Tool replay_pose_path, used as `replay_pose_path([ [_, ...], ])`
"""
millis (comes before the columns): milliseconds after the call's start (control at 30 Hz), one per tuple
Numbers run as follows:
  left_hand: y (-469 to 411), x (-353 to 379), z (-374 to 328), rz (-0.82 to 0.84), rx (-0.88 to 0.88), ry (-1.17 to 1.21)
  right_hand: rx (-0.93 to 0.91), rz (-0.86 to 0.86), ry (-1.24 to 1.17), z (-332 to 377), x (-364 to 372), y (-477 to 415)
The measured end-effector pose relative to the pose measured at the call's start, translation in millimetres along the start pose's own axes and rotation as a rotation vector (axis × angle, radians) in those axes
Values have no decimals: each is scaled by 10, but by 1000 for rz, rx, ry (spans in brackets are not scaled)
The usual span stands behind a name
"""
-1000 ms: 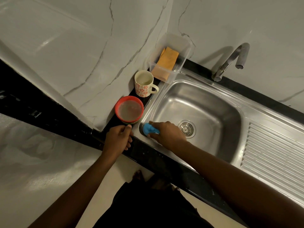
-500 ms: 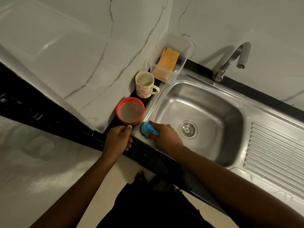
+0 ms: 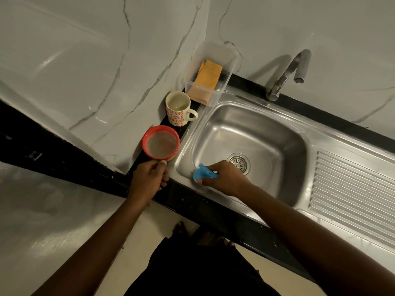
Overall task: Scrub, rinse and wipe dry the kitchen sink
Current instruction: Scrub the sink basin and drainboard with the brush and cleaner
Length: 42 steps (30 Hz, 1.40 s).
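The right hand (image 3: 224,178) pressed a blue scrubber (image 3: 204,174) against the near-left inner wall of the stainless sink (image 3: 256,133), fingers closed on it, at 9 o'clock from the drain strainer (image 3: 238,162). The left hand (image 3: 147,180) rested on the black bench (image 3: 181,195) edge, fingers curled, holding nothing visible, just below a red-rimmed bowl (image 3: 160,143). A patterned mug (image 3: 179,108) stood at 12 o'clock from the bowl.

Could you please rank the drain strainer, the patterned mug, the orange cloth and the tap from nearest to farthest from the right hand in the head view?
From the right hand:
1. Drain strainer, just beyond it in the basin.
2. Patterned mug, on the counter to the left.
3. Orange cloth, in the clear tub behind the mug.
4. Tap, at the back wall.
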State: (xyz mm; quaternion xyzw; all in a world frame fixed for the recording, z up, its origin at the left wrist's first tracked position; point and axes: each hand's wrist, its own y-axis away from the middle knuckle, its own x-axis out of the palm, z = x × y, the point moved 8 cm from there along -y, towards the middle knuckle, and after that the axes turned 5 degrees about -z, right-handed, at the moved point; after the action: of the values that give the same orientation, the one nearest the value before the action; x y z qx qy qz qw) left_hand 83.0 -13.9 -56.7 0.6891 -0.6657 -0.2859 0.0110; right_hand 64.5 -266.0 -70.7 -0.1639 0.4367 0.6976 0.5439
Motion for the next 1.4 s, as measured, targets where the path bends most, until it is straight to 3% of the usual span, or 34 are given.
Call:
replay_pose_path([
  [200,-17,93,-41,24,13,-5,83,130,197,-781,-422,415],
  [567,16,321,-167,29,53,0,-34,2,-20,308,149,-117],
  [833,78,259,-111,19,27,18,19,88,225,-599,-325,640],
  [1167,102,394,-316,40,96,-59,-114,-70,192,379,170,262],
  [1400,97,447,-331,68,98,-25,41,29,59,-897,-346,1102],
])
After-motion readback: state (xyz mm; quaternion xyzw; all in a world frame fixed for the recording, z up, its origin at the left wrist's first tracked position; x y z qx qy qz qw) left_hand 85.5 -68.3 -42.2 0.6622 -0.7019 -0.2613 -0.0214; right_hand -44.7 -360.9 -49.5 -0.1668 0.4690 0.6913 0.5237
